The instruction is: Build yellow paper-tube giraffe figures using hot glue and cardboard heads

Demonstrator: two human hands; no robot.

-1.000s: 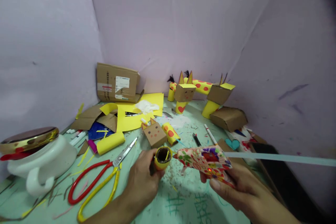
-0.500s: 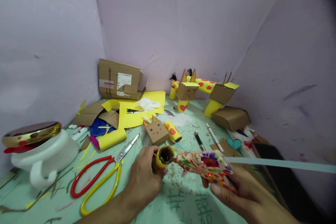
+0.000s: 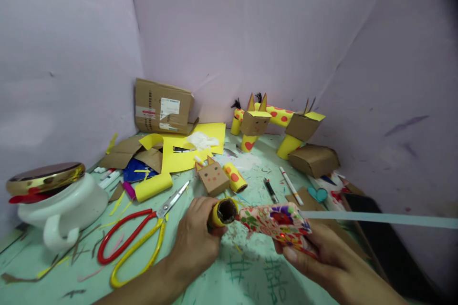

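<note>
My left hand (image 3: pixel 196 240) is closed around a short yellow paper-covered tube (image 3: pixel 223 212), its open dark end facing me. My right hand (image 3: pixel 324 259) grips a hot glue gun (image 3: pixel 275 221) wrapped in flowery paper, with a small red light on its side. The gun's nozzle touches the right rim of the tube. A pale glue stick (image 3: pixel 379 219) sticks out of the gun's back toward the right. Just beyond the tube sit a small cardboard cat-face box (image 3: pixel 213 178) and a yellow roll with orange dots (image 3: pixel 234 177).
Red-and-yellow scissors (image 3: pixel 138 240) lie left of my left hand. A white jar with a gold lid (image 3: pixel 53 200) stands far left. Yellow paper (image 3: pixel 186 150), cardboard scraps, a cardboard box (image 3: pixel 162 107), paper giraffe figures (image 3: pixel 272 126), pens (image 3: pixel 290 185) and a brown box (image 3: pixel 314 159) crowd the back.
Both hands kept their hold. The glue gun's nozzle moved closer, from just beside the tube to touching its rim. The view shifted slightly.
</note>
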